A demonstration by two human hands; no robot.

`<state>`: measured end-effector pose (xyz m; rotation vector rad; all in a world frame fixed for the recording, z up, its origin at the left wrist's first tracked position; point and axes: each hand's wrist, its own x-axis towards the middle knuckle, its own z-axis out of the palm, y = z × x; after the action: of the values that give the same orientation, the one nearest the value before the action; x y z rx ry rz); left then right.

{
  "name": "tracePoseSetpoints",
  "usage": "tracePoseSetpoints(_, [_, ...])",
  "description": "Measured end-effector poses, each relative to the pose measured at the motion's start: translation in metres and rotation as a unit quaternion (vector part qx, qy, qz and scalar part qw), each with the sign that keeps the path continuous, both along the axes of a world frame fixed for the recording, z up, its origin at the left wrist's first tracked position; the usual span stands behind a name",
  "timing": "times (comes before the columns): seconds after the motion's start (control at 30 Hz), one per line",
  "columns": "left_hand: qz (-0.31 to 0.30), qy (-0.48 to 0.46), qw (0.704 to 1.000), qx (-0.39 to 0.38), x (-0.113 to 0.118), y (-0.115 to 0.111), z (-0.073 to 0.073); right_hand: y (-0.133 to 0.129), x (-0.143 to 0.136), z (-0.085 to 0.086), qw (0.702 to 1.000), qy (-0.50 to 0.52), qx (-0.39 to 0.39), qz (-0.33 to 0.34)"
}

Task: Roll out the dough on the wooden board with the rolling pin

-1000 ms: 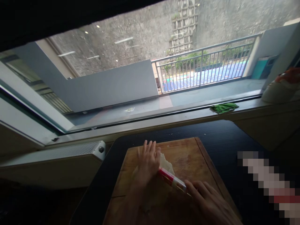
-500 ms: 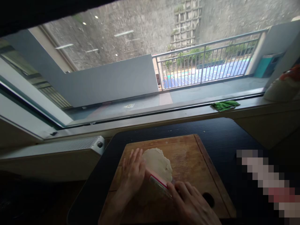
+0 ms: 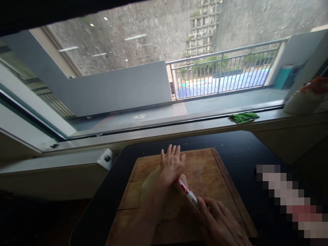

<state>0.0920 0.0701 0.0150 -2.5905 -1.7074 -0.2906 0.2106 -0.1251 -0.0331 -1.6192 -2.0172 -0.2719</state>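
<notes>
Resting low, head view: left hand [image 3: 174, 165], fingers spread and released, heel over far end of red-and-white tube [image 3: 188, 194], seemingly to bear down on it. Right hand [image 3: 217, 218]: fingers grasping tube's near end, likely keeping its slant. Pale dough sheet [image 3: 147, 188] flat behind left fingers, beneath wrist. Wooden board [image 3: 202, 164] under both hands, probably firm backing; dark table [image 3: 235, 143] reaching beyond left fingertips.

The left forearm [image 3: 151, 209] hides — partly — the pale dough [image 3: 148, 186].
</notes>
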Motion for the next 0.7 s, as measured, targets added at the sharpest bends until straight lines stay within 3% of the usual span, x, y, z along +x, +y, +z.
tracePoseSetpoints(0.17, [0.077, -0.009, 0.997, -0.008, -0.093, -0.056, -0.010, 0.004, -0.007, 0.025, 0.996, -0.042, -0.021, 0.080])
tracePoseSetpoints(0.27, [0.097, -0.012, 0.995, 0.008, -0.114, -0.073, -0.013, 0.008, -0.011, 0.031, 0.994, -0.021, -0.014, 0.104])
tracePoseSetpoints(0.37, [0.081, -0.010, 0.997, 0.013, -0.092, -0.056, -0.012, 0.012, -0.012, 0.027, 0.996, 0.008, -0.006, 0.094])
tracePoseSetpoints(0.57, [0.005, 0.003, 1.000, 0.007, -0.006, 0.001, -0.004, 0.007, -0.003, 0.003, 0.999, 0.019, -0.039, 0.017])
tracePoseSetpoints(0.63, [-0.009, 0.004, 1.000, 0.008, 0.002, 0.004, -0.003, 0.004, -0.002, -0.004, 0.999, 0.020, -0.033, 0.004])
tracePoseSetpoints(0.7, [-0.011, 0.000, 1.000, 0.003, -0.011, -0.005, -0.003, 0.001, -0.005, -0.005, 1.000, 0.016, -0.018, 0.005])
